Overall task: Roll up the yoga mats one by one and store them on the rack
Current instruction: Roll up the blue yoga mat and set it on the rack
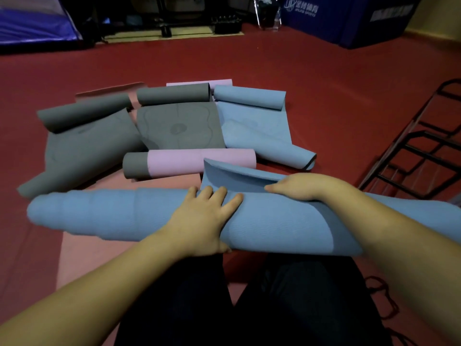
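A rolled blue yoga mat (124,213) lies across my lap, its left end telescoped out in steps. My left hand (204,216) wraps the roll near its middle, fingers over the top and thumb underneath. My right hand (299,187) holds the mat's loose outer flap (232,176), which stands up behind the roll. On the floor beyond lie a pink and grey rolled mat (197,162), two half-unrolled grey mats (84,141) (178,126) and a half-unrolled blue mat (257,126). The black metal rack (419,148) stands at the right.
A pink mat (94,248) lies flat under my legs on the red floor (311,71). Blue padded blocks (349,18) and dark gym equipment (174,23) line the far wall. A dark cord (379,293) trails on the floor at my right.
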{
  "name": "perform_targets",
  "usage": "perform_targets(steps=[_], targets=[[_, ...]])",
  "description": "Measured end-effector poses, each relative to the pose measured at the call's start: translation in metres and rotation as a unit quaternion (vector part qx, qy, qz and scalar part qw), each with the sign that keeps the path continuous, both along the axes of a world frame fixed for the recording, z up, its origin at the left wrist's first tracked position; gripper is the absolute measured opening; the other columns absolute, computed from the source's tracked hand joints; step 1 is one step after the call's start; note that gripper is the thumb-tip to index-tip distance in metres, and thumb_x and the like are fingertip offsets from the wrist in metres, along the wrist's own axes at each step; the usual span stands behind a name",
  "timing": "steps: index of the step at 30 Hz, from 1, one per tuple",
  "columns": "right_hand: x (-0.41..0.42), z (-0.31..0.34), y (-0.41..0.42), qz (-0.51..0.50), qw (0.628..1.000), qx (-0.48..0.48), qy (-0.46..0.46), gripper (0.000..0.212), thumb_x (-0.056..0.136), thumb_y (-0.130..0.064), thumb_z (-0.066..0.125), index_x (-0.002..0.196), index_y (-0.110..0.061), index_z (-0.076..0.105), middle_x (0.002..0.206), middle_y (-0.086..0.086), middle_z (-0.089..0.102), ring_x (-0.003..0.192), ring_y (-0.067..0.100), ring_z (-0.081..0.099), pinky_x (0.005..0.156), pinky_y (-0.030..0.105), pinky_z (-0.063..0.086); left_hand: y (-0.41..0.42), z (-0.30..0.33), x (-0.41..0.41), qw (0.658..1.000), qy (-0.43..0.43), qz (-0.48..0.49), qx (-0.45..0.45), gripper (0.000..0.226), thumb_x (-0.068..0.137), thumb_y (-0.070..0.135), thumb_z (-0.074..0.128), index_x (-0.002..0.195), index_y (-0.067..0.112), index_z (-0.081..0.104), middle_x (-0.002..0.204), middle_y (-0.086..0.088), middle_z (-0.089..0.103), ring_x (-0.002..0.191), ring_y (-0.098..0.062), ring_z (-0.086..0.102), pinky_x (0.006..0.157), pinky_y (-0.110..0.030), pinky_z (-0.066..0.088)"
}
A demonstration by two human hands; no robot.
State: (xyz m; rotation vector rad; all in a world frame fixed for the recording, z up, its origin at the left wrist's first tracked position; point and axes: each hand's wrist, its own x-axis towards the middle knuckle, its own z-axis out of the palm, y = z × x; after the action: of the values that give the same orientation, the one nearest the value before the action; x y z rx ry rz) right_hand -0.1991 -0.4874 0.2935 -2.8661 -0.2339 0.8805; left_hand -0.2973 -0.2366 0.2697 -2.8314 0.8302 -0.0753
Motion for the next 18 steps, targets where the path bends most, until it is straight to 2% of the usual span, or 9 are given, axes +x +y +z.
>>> perform_targets(steps=[2,4,6,8,10,12,14,16,18], targets=[[0.003,-0.001,0.0,0.017,0.996,0.019,-0.083,0.038,0.094,-0.055,0.049,0.111,-0.026,0.069,0.126,0.001,0.065,0.107,0.02,0.058,0.089,0.032,0.043,-0.001,0.004,0.008,1.0,0.027,0.005,0.011,0.112,0.061,0.081,0.058,0.151,0.026,0.018,0.138,-0.007,0.043,0.115,-0.032,0.046,0.099,-0.05,0.038],[0.01,-0.003,-0.004,0.006,0.987,0.03,-0.156,0.021,0.089,-0.043,0.062,0.101,-0.026,0.065,0.114,-0.003,0.067,0.094,0.016,0.056,0.079,0.031,0.045,-0.002,0.008,0.017,0.999,0.046,0.005,0.005,0.116,0.061,0.081,0.061,0.153,0.027,0.015,0.14,-0.004,0.042,0.12,-0.03,0.043,0.101,-0.046,0.037],[0.016,-0.007,-0.008,-0.001,0.988,0.014,-0.154,0.03,0.084,-0.036,0.067,0.111,-0.023,0.059,0.117,-0.001,0.063,0.096,0.018,0.055,0.078,0.031,0.045,-0.003,0.01,0.023,0.998,0.068,0.004,-0.002,0.117,0.059,0.08,0.065,0.152,0.029,0.016,0.14,-0.002,0.043,0.121,-0.028,0.043,0.101,-0.045,0.038],[0.023,-0.009,-0.008,0.001,0.991,-0.016,-0.136,0.049,0.083,-0.032,0.07,0.126,-0.02,0.051,0.127,0.005,0.053,0.11,0.024,0.052,0.085,0.035,0.046,-0.006,0.012,0.029,0.996,0.093,0.006,-0.007,0.116,0.058,0.079,0.068,0.152,0.03,0.019,0.139,0.0,0.044,0.121,-0.027,0.043,0.101,-0.043,0.039],[0.032,-0.011,-0.009,0.007,0.988,-0.069,-0.136,0.058,0.084,-0.028,0.069,0.136,-0.021,0.044,0.131,0.008,0.043,0.122,0.028,0.044,0.089,0.038,0.044,-0.008,0.015,0.037,0.992,0.121,0.01,-0.017,0.115,0.057,0.077,0.071,0.15,0.031,0.022,0.137,0.001,0.047,0.121,-0.026,0.044,0.101,-0.041,0.04],[0.039,-0.013,-0.011,0.018,0.983,-0.117,-0.142,0.052,0.088,-0.024,0.063,0.138,-0.023,0.047,0.132,0.009,0.041,0.122,0.03,0.043,0.089,0.039,0.043,-0.008,0.016,0.046,0.988,0.148,0.014,-0.033,0.115,0.055,0.078,0.072,0.149,0.032,0.024,0.136,0.003,0.048,0.122,-0.025,0.044,0.101,-0.04,0.041],[0.045,-0.015,-0.013,0.02,0.983,-0.126,-0.136,0.037,0.094,-0.024,0.054,0.131,-0.021,0.058,0.13,0.009,0.051,0.117,0.03,0.05,0.09,0.037,0.046,-0.006,0.017,0.053,0.982,0.182,0.024,-0.042,0.114,0.055,0.08,0.072,0.148,0.034,0.025,0.137,0.004,0.048,0.124,-0.024,0.044,0.102,-0.04,0.041],[0.048,-0.014,-0.015,0.005,0.987,-0.099,-0.129,0.03,0.1,-0.026,0.047,0.124,-0.017,0.063,0.127,0.01,0.06,0.114,0.03,0.055,0.086,0.034,0.045,-0.006,0.017,0.058,0.975,0.213,0.037,-0.048,0.104,0.066,0.084,0.061,0.15,0.034,0.024,0.142,0.003,0.046,0.129,-0.024,0.04,0.107,-0.041,0.036],[0.05,-0.012,-0.018,-0.005,0.987,-0.08,-0.137,0.029,0.103,-0.027,0.044,0.121,-0.014,0.062,0.126,0.012,0.061,0.114,0.031,0.055,0.081,0.032,0.04,-0.006,0.017,0.065,0.975,0.208,0.052,-0.055,0.087,0.082,0.083,0.035,0.153,0.033,0.026,0.151,-0.001,0.038,0.138,-0.024,0.029,0.115,-0.044,0.023]])
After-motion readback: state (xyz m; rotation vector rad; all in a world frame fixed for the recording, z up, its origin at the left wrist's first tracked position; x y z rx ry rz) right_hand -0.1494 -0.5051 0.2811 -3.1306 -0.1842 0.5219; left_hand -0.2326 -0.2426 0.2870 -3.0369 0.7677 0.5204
